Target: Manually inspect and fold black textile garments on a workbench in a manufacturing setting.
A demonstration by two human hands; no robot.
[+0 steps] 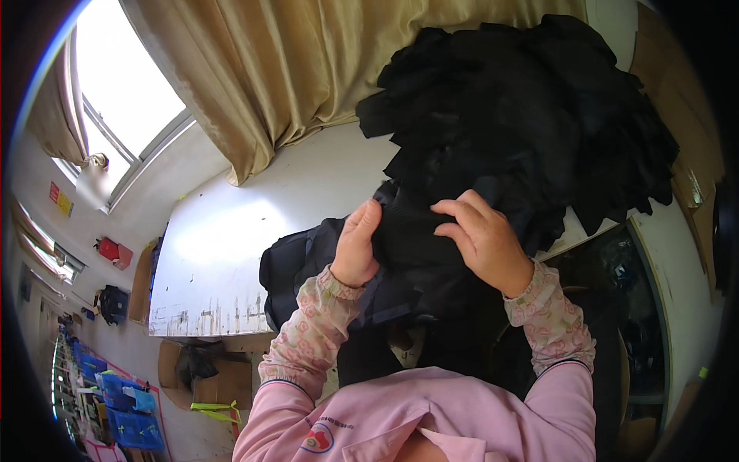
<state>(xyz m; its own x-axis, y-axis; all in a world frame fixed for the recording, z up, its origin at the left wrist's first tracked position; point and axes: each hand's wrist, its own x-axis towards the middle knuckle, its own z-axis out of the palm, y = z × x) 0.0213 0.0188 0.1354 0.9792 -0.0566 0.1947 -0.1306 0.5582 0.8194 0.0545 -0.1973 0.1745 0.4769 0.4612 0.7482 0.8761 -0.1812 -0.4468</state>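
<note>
My left hand [356,245] is closed on a black fabric piece [412,235], its thumb upright at the cloth's left edge and its other fingers hidden behind. Just to the right, my right hand [483,240] hovers over the dark cloth. Its fingers are curled, with a gap between thumb and forefinger and nothing visible in that gap. Under and left of my left hand lies a stack of black fabric pieces [292,258] at the table's near edge. A large heap of black fabric pieces [508,108] spreads beyond both hands; where it meets the held piece is hard to tell.
The white table [223,223] has a worn, stained front edge. Gold curtains [254,69] hang along its far side. Below the table at left is a cardboard box [239,377] with a black bag [196,363]. Blue bins [131,412] stand farther off at lower left.
</note>
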